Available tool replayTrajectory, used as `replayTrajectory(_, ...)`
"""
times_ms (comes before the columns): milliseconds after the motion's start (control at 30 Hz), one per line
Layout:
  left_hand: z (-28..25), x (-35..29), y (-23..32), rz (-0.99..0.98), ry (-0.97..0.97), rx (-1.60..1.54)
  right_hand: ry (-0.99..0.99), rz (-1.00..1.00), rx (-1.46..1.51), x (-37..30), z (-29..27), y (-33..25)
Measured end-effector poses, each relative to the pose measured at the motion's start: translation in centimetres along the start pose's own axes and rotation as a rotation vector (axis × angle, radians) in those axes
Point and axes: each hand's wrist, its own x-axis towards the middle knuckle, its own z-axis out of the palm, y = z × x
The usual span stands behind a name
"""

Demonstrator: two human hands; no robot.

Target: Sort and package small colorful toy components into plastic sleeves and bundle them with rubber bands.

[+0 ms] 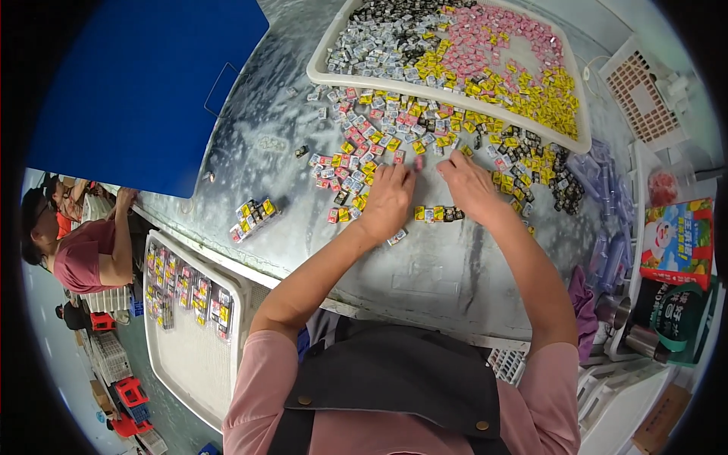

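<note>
My left hand is over the table, fingers bent and drawn together among small loose wrapped pieces. A pink piece lies right by its fingertips. Just to the right, my right hand has its fingers curled down toward the same gap in the pile. Whatever either hand pinches is too small to make out. Between my wrists a short row of yellow and black pieces lies side by side. Around both hands spread many loose pieces in pink, yellow, white and black.
A large white tray of colour-sorted pieces stands at the back. Left of me are a filled clear pack, a white tray holding several packs, and a blue panel. Clear plastic cases lie right. Another person works far left.
</note>
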Motion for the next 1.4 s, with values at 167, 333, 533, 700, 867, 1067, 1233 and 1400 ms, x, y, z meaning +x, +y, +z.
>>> replayTrajectory(167, -1.5, -3.0, 0.8, -0.084, -0.015, -0.288, -0.058, 0.033, 0.051, -3.3, -1.5, 0.5)
replayTrajectory(333, -1.7, -4.6, 1.4, -0.106, -0.032, -0.405, -0.009, 0.046, 0.123, -6.9, -2.5, -0.1)
replayTrajectory(533, -2.0, -4.1, 2.3, -0.088, -0.031, -0.384, -0.093, 0.126, 0.291, -7.7, -3.0, -0.6)
replayTrajectory(700, -1.1, -3.4, 2.2, -0.108, -0.076, -0.367, -0.158, 0.181, 0.316, -7.0, -2.9, -1.4)
replayTrajectory(867, -1.3, -2.7, 2.2, -0.062, -0.125, -0.315, -0.180, 0.188, 0.381, -6.7, -2.7, -1.5)
replayTrajectory(1067, -1.4, -1.5, 2.8, -0.027, -0.173, -0.243, -0.197, 0.201, 0.323, -6.1, -2.6, -2.7)
replayTrajectory(1233, -1.1, -1.3, 2.7, 0.004, -0.160, -0.219, -0.218, 0.209, 0.258, -5.7, -1.9, -2.6)
replayTrajectory(1400, -1.3, -1.4, 2.2, 0.013, -0.161, -0.238, -0.197, 0.186, 0.244, -5.6, -1.8, -2.8)
